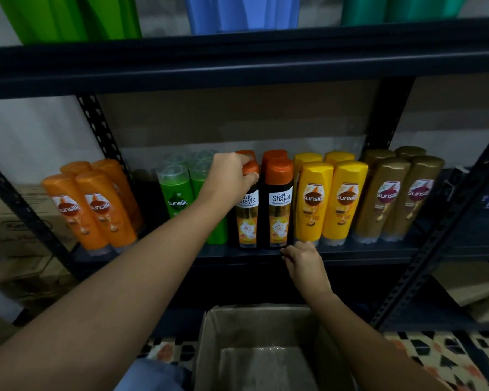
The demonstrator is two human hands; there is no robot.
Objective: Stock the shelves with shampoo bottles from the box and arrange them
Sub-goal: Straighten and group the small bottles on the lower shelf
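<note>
My left hand (232, 176) curls over the orange cap of a black Safi Shayla bottle (246, 218), fingers and thumb wrapped round the top while the bottle stands upright on the dark metal shelf (378, 251). Just at its 3 o'clock stands a second Safi Shayla bottle (278, 204), touching or nearly touching the first, with more orange caps showing behind both at 12 o'clock.

My right hand (304, 259) sits lower, at about 5 o'clock from the gripped bottle. Its fingers are bent against the front lip of the shelf below the second black bottle and the nearest yellow one; I cannot tell whether they pinch anything.

Along the shelf, the green Sunsilk bottles (178, 196) stand at 9 o'clock of my left hand, partly hidden by my forearm. Further out at 9 o'clock lean the orange Sunsilk bottles (91, 213), past an upright of the rack. At 3 o'clock come the yellow Sunsilk bottles (331, 201), then the gold-brown Sunsilk bottles (395, 196), each group two wide with more behind.

The cardboard box (266, 328) lies open at 6 o'clock, under my arms, on a patterned floor (441, 359); I see only clear wrapping in its bottom. The upper shelf at 12 o'clock carries large blurred green, blue and teal shapes.
</note>
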